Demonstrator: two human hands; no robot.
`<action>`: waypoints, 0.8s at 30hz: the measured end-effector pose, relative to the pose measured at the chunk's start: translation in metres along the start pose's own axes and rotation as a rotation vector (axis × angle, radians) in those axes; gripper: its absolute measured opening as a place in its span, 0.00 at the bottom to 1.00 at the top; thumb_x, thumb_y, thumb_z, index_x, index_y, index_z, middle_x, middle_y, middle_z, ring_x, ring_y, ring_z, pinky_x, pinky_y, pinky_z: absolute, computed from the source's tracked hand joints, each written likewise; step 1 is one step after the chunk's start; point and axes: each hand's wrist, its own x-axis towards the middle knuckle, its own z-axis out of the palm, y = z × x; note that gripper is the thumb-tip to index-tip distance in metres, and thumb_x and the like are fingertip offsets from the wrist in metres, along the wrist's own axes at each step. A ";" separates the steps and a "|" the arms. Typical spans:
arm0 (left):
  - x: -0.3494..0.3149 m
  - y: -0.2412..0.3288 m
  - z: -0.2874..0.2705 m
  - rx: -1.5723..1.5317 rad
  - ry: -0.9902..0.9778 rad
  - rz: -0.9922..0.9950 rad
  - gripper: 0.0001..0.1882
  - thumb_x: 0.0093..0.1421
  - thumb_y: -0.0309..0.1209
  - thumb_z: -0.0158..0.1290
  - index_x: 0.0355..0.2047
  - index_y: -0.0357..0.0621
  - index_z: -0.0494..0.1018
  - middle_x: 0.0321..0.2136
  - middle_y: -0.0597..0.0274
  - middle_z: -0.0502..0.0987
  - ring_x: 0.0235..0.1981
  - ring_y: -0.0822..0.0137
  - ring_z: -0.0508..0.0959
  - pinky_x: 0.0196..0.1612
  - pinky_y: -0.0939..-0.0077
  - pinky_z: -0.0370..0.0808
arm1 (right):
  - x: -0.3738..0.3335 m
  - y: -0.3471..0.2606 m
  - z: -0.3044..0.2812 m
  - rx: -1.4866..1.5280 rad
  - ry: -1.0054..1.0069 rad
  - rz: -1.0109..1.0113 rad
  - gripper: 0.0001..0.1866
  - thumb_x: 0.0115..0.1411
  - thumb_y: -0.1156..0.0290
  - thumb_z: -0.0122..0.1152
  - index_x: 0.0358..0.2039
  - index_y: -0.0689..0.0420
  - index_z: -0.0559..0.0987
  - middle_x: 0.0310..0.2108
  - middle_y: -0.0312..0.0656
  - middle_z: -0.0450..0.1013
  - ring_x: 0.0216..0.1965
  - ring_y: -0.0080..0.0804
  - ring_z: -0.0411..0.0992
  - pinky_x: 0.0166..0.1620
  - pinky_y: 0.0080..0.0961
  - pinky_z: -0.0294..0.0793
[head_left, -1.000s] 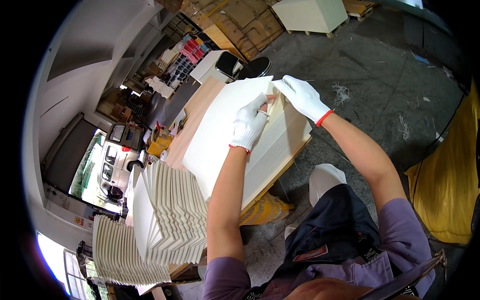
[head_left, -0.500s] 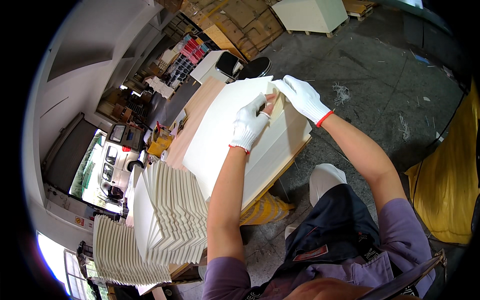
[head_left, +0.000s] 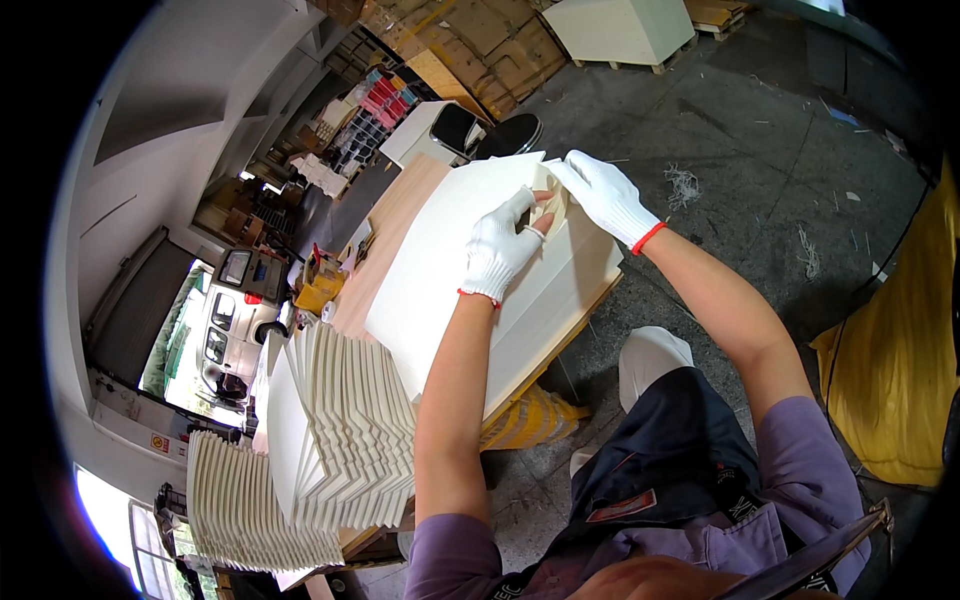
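At the bench's (head_left: 390, 225) far end: left hand (head_left: 500, 248), white glove with bare thumb and forefinger tips, those two parted against the folded end of a white board (head_left: 430, 285); whether they pinch it, cannot tell. Right hand (head_left: 602, 198), white glove with red cuff, fingers together over the same end; grip hidden. White board, one, lying on the bench beneath the left forearm. Nearer the person, leftward: folded white boards (head_left: 350, 430), stacked; second stack (head_left: 240, 500) beside it. Beyond the board: yellow container (head_left: 318, 287); black round stool (head_left: 512, 135). Far right: yellow sheeting (head_left: 890, 380). Outside, left: pale van (head_left: 222, 320).
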 end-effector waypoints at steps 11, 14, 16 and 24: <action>-0.002 0.004 -0.003 0.045 -0.027 -0.006 0.17 0.68 0.37 0.57 0.56 0.55 0.80 0.40 0.50 0.84 0.43 0.56 0.84 0.48 0.66 0.78 | 0.000 0.002 0.003 -0.010 0.013 -0.003 0.27 0.74 0.44 0.46 0.41 0.58 0.75 0.38 0.56 0.79 0.42 0.59 0.77 0.44 0.49 0.74; -0.003 0.003 -0.001 0.107 0.004 0.045 0.18 0.65 0.39 0.62 0.55 0.55 0.81 0.40 0.50 0.84 0.43 0.57 0.84 0.48 0.65 0.78 | 0.000 0.003 0.003 -0.019 0.019 -0.004 0.26 0.74 0.44 0.46 0.41 0.58 0.75 0.38 0.56 0.79 0.42 0.60 0.77 0.44 0.50 0.74; -0.002 0.007 -0.003 0.068 -0.026 0.002 0.20 0.63 0.41 0.64 0.55 0.56 0.81 0.40 0.50 0.84 0.43 0.57 0.84 0.49 0.65 0.78 | 0.001 0.006 0.003 -0.024 0.025 -0.004 0.26 0.74 0.44 0.47 0.41 0.58 0.75 0.38 0.56 0.79 0.42 0.60 0.77 0.44 0.50 0.74; -0.009 -0.007 0.009 0.219 0.138 0.272 0.24 0.61 0.35 0.60 0.58 0.64 0.77 0.49 0.54 0.84 0.45 0.49 0.85 0.49 0.59 0.81 | -0.001 0.003 -0.021 -0.007 0.057 0.006 0.31 0.71 0.37 0.44 0.43 0.56 0.77 0.37 0.56 0.79 0.43 0.59 0.78 0.44 0.51 0.74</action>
